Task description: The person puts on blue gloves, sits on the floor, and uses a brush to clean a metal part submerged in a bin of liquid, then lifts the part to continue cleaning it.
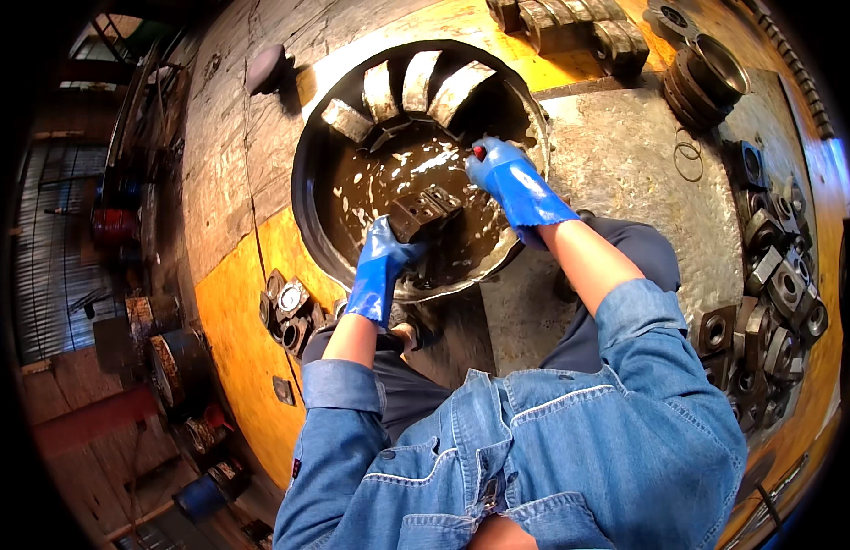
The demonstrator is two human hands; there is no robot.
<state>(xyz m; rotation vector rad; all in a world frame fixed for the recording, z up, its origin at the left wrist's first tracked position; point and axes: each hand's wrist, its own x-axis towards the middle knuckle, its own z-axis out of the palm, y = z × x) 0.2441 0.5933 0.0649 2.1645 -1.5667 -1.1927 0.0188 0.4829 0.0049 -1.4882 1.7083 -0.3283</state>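
A wide, round black tub [303, 188] of dark, murky liquid [370, 188] lies before me. My left hand [384, 255], in a blue rubber glove, is closed on the near left side of a dark, wet metal block [423, 212] with holes in it, held over the liquid. Over the right part of the tub, my right hand [500, 167], gloved alike, is closed round a tool whose red end [479, 152] pokes out; the rest of it is hidden. Several curved metal segments [420, 81] lean in a fan inside the tub's far wall.
Many dark metal blocks with round bores [784, 289] are heaped at right. A smaller group of such parts [292, 298] lies left of my knee. Beyond the tub stand ribbed metal pieces [558, 27], a flanged cylinder [704, 82] and thin rings [689, 161]. A rounded greyish lump [267, 70] sits far left.
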